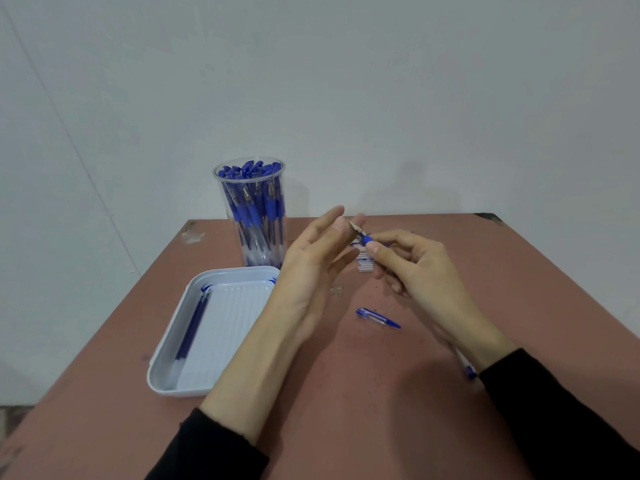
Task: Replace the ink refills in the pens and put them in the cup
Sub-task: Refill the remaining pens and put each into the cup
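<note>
One pen point(364, 239) held above table point(381, 393), near full cup point(252, 216).
Right hand point(412, 268) pinching blue grip; left hand point(311, 258) straight-fingered at tip.

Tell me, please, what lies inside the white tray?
Blue ink refills lie along the left wall of the tray. The left hand and its forearm cover the tray's right edge, so what lies there cannot be seen.

Blue-grip pen point(363, 239) pinched in right hand point(412, 268), tip pointing up-left at the straight fingers of left hand point(311, 261). Pen cap point(377, 317) lies on brown table point(381, 393) near both hands. Clear cup point(251, 216) full of pens behind white tray point(166, 368) holding refills point(192, 327).
</note>
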Tool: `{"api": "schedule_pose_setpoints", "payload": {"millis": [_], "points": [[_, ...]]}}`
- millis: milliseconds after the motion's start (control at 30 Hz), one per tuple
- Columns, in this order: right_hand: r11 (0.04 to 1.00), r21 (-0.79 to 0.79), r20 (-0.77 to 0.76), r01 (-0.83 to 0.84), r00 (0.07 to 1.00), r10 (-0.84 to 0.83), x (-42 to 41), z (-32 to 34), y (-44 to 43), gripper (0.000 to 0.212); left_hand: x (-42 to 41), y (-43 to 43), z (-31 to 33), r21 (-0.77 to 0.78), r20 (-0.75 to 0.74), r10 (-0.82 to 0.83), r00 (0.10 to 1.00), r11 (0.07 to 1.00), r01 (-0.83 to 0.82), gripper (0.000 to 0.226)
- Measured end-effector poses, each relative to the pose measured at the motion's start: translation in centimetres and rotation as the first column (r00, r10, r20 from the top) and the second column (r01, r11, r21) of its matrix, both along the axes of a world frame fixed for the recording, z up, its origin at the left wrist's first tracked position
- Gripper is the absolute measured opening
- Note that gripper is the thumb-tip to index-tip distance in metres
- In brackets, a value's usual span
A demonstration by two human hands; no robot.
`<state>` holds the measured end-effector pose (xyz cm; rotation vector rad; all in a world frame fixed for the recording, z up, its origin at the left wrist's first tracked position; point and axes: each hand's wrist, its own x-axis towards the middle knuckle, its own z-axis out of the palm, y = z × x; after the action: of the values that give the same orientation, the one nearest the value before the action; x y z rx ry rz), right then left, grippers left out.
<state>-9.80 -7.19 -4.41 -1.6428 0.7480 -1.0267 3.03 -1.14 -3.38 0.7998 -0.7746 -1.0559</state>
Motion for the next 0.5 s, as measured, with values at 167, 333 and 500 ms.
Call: {"api": "schedule_pose_setpoints", "payload": {"millis": [167,333,500], "points": [[0.996,-0.044,-0.012,0.075,0.997,-0.076,-0.29,-0.01,-0.48,0.006,0.55,-0.11,-0.26,0.046,0.105,0.134,0.985,0.989,-0.139,0.025],[0.998,-0.069,-0.070,0.001,0.997,-0.006,-0.15,-0.13,-0.09,0.008,0.45,0.03,-0.50,0.051,0.242,0.108,0.964,0.991,-0.124,0.032],[0.994,-0.107,-0.137,0.012,0.990,-0.026,-0.18,-0.26,-0.24,0.007,0.79,0.08,-0.43,0.057,0.217,0.224,0.950,0.969,-0.241,0.019]]}}
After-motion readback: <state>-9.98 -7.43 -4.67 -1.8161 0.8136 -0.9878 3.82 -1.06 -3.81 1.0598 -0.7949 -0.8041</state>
